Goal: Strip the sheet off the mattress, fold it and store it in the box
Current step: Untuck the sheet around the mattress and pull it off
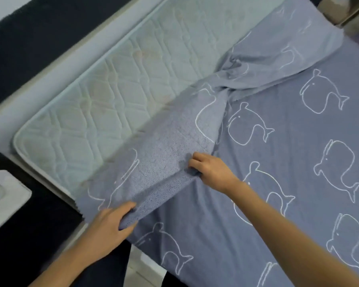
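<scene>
Grips the near end of a raised fold of the whale-print sheet (pixel 278 141) with the left hand (pixel 110 222), fingers curled round the cloth. Pinches the same fold farther along with the right hand (pixel 210 169). Has the sheet lying over the right side of the bed, turned back and bunched toward the middle. Bares the quilted mattress (pixel 104 96) beyond, on the left.
</scene>
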